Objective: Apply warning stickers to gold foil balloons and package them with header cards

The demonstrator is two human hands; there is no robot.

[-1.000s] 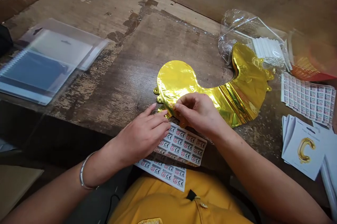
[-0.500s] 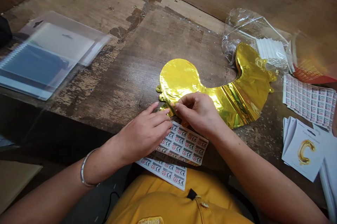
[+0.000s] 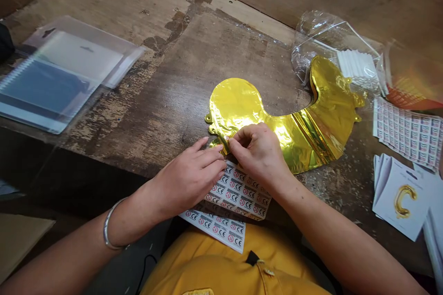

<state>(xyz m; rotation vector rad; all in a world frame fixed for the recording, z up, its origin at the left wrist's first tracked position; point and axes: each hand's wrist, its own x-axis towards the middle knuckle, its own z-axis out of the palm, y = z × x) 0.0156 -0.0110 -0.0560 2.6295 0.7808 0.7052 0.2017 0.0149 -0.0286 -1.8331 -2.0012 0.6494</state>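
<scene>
Your left hand (image 3: 190, 177) lies palm down just below the middle of the frame, its fingers stretched out nearly flat and pressing on the near edge of the gold foil balloon (image 3: 277, 122), with the heel of the hand resting over the sticker sheets (image 3: 238, 191); it pins rather than grips. Your right hand (image 3: 259, 152) sits just beside it, touching fingertip to fingertip, curled with thumb and forefinger pinched together at the same lower left edge of the balloon; whether a small sticker sits between them is too small to tell. The balloon lies flat and deflated on the worn wooden table (image 3: 166, 87), curving from a round lobe at the centre of the frame up to a second lobe at the right, where it touches a clear plastic bag (image 3: 318, 36) holding white straws (image 3: 356, 66). The sticker sheets, printed with rows of small warning marks, overhang the near table edge at bottom centre, above your yellow shirt (image 3: 224, 269). At the right edge lie another sheet of labels (image 3: 408, 133) and, below it, white cards (image 3: 398, 198) printed with a gold letter C. In the upper left of the frame rests a stack of clear sleeves (image 3: 69, 69). A metal bangle (image 3: 109, 230) circles your left wrist.
</scene>
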